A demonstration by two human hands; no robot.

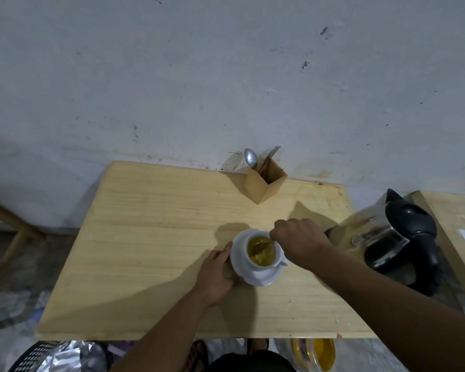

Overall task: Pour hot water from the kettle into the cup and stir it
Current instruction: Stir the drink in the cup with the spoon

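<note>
A white cup (255, 264) full of yellowish liquid stands on a white saucer (263, 280) near the middle of the wooden table (145, 224). My right hand (298, 241) is shut on a metal spoon (263, 247) whose bowl dips into the liquid. My left hand (218, 275) grips the saucer's left rim. The steel kettle (395, 237), with black lid and handle, sits at the table's right edge, just right of my right hand.
A wooden cutlery holder (265, 182) with a spoon and forks stands at the table's back edge against the grey wall. Another wooden surface (451, 224) lies at the far right. A yellow container (322, 353) and a foil bag (70, 355) sit below the table's front edge.
</note>
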